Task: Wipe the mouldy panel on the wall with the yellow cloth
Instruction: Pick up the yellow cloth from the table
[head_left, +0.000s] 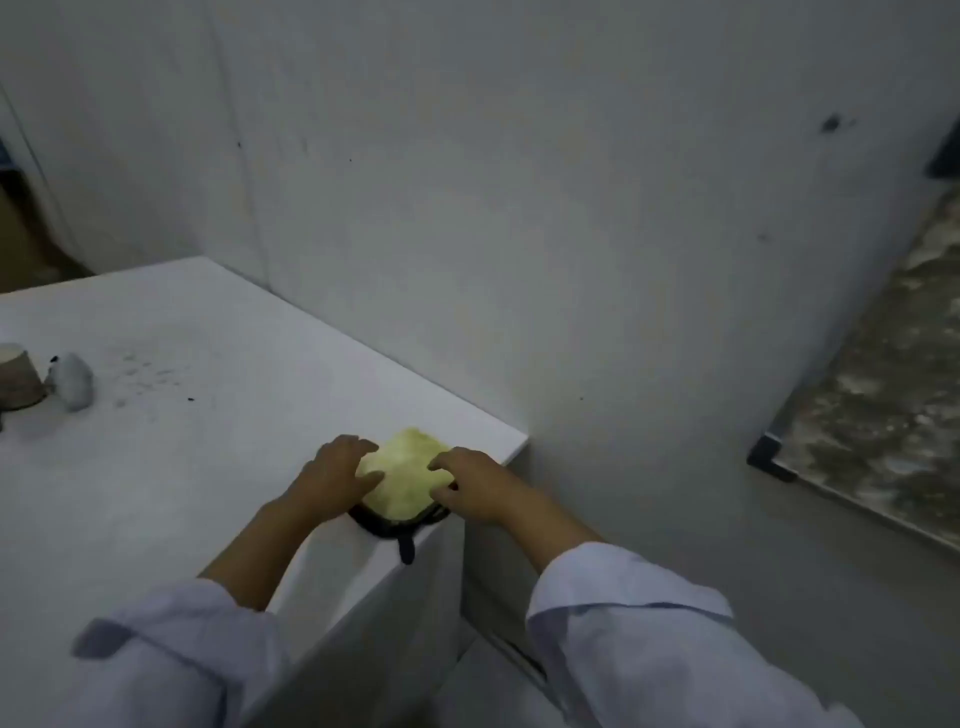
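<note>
Pale-blue sleeves lead to both hands, left hand and right hand, fingers spread, resting on the folded yellow cloth at the white counter's corner. Best to gather it firmly before reaching the mouldy wall panel, right of the counter.

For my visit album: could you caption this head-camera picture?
Both hands, left and right, rest on a yellow cloth lying over a dark object at the white counter's corner.
</note>
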